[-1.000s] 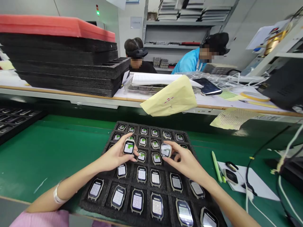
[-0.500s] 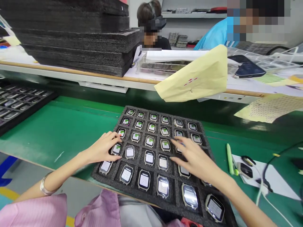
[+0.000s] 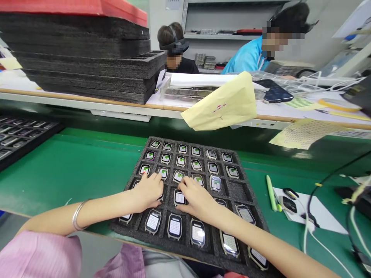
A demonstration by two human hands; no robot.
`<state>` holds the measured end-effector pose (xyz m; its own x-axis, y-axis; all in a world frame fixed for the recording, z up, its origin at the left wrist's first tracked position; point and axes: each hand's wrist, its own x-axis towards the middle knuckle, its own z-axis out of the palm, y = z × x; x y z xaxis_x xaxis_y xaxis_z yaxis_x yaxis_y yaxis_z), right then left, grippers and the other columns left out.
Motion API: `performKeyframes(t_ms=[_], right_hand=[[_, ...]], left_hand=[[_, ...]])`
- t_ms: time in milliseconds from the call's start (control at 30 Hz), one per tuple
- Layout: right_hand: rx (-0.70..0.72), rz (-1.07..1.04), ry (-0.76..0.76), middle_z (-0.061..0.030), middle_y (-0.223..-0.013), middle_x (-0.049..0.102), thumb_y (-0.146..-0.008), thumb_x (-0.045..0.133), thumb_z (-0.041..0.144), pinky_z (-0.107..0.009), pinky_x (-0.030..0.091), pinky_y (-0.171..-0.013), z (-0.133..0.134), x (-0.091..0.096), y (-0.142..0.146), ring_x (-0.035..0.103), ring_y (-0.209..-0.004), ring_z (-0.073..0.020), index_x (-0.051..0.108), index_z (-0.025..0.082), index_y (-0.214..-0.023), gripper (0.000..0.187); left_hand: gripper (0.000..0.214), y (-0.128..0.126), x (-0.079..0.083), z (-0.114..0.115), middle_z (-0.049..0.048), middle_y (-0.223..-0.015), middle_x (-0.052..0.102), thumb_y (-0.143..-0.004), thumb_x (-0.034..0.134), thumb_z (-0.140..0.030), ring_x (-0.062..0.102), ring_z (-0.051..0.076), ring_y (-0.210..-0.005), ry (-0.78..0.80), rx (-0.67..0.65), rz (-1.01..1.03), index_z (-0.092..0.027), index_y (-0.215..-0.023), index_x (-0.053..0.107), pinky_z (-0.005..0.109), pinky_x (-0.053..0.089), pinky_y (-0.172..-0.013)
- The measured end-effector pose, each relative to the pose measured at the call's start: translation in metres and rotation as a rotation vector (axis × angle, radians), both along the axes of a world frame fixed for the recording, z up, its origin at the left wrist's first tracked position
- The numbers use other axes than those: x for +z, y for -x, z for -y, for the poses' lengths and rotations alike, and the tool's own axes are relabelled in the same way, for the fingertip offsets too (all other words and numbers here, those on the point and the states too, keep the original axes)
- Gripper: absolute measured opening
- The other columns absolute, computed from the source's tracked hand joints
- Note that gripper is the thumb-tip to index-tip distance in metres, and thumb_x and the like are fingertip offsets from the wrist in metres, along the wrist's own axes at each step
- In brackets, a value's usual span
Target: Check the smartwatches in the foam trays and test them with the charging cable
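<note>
Shifted right hand [image 3: 193,197] leftward to another watch [image 3: 179,197], now spread around its edges; brought left hand [image 3: 149,193] alongside, cannot tell whether gripping with either.

From my end I see a charcoal-black foam tray [image 3: 238,191] and a green tabletop [image 3: 87,170]; the watches [image 3: 175,226] show mostly white screens, several patched bright green. I also make out a pink sleeve [image 3: 43,255], a red slab [image 3: 87,8], a red-marked yellow sheet [image 3: 228,102], a dotted yellow paper [image 3: 300,133].
</note>
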<state>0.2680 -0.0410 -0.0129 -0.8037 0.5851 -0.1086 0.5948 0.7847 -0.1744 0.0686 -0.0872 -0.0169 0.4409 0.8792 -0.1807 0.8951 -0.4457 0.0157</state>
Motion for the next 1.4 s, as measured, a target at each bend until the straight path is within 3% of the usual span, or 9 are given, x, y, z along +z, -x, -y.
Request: performKeyframes(t_ms=[167,333,433,567,700,900,1067,1267,1400], right_hand=[[-0.083,-0.336,0.303,-0.01,-0.117,0.057,-0.071,0.081,0.023,-0.038,0.047,-0.092,-0.007,0.013,-0.03,0.055,-0.108,-0.026,0.058,0.017,-0.106,0.043],[-0.205,-0.589,0.508,-0.0047,-0.109,0.062,-0.073,0.077,0.025,-0.037,0.051,-0.084,-0.005,0.049,-0.042,0.062,-0.091,-0.0216,0.058,0.023,-0.116,0.047],[-0.217,-0.849,0.53,-0.0053,-0.117,0.055,-0.075,0.073,0.02,-0.03,0.054,-0.073,-0.001,0.069,-0.038,0.061,-0.081,-0.0162,0.057,0.025,-0.119,0.047],[-0.275,-1.056,0.511,-0.0027,-0.103,0.058,-0.075,0.071,0.014,-0.021,0.048,-0.055,0.003,0.08,-0.032,0.058,-0.072,-0.0129,0.054,0.025,-0.115,0.045],[-0.336,-1.164,0.645,-0.0016,-0.092,0.061,-0.074,0.07,0.011,-0.024,0.052,-0.067,0.0,0.074,-0.034,0.061,-0.083,-0.0166,0.051,0.023,-0.112,0.045],[-0.35,-1.18,0.813,-0.0058,-0.099,0.062,-0.08,0.068,0.022,-0.021,0.049,-0.048,-0.004,0.067,-0.037,0.062,-0.072,-0.0159,0.044,0.023,-0.13,0.055],[-0.374,-1.216,0.749,-0.0042,-0.083,0.063,-0.09,0.056,0.032,-0.022,0.047,-0.042,-0.007,0.063,-0.034,0.062,-0.058,-0.0151,0.055,0.02,-0.123,0.035],[-0.435,-1.169,0.662,-0.0035,-0.079,0.066,-0.089,0.061,0.037,-0.02,0.04,-0.037,-0.011,0.058,-0.033,0.059,-0.05,-0.0131,0.06,0.021,-0.115,0.031],[-0.414,-1.166,0.619,-0.0028,-0.066,0.064,-0.095,0.05,0.045,-0.025,0.043,-0.04,-0.011,0.057,-0.038,0.057,-0.05,-0.0163,0.058,0.021,-0.122,0.037]], left_hand=[[0.027,0.006,0.001,0.0,0.0187,-0.1,0.06,-0.072,0.075,-0.021,0.058,0.034,-0.096,0.067,0.039,0.097,-0.009,-0.09,0.06,0.045,0.047,-0.081],[0.024,0.012,-0.002,-0.003,0.0138,-0.097,0.061,-0.07,0.074,-0.022,0.06,0.034,-0.093,0.069,0.111,0.258,-0.013,-0.087,0.061,0.045,0.048,-0.082],[0.03,0.013,0.017,-0.006,0.0104,-0.1,0.064,-0.073,0.07,-0.029,0.061,0.031,-0.095,0.096,0.182,0.528,-0.017,-0.098,0.06,0.044,0.048,-0.085],[0.036,0.0,0.059,-0.012,0.0051,-0.108,0.063,-0.077,0.069,-0.029,0.061,0.024,-0.099,0.007,0.155,1.037,-0.022,-0.109,0.056,0.037,0.048,-0.09],[0.041,-0.019,0.081,-0.019,0.0078,-0.114,0.059,-0.073,0.07,-0.016,0.062,0.02,-0.097,0.073,0.106,1.533,-0.02,-0.11,0.051,0.031,0.051,-0.083],[0.042,-0.029,0.073,-0.032,0.0077,-0.114,0.063,-0.069,0.07,-0.007,0.062,0.018,-0.09,0.346,0.16,1.805,-0.022,-0.098,0.044,0.028,0.048,-0.075],[0.043,-0.027,0.068,-0.035,0.0048,-0.098,0.067,-0.067,0.066,-0.005,0.06,0.017,-0.083,0.4,0.222,1.838,-0.022,-0.1,0.044,0.025,0.043,-0.068],[0.056,-0.035,0.061,-0.038,0.0003,-0.085,0.063,-0.06,0.063,-0.003,0.057,0.015,-0.08,0.48,0.308,1.862,-0.021,-0.112,0.05,0.023,0.043,-0.066],[0.053,-0.039,0.062,-0.038,0.0047,-0.097,0.062,-0.063,0.062,-0.01,0.06,0.02,-0.093,0.596,0.219,1.987,-0.02,-0.114,0.05,0.031,0.049,-0.078]])
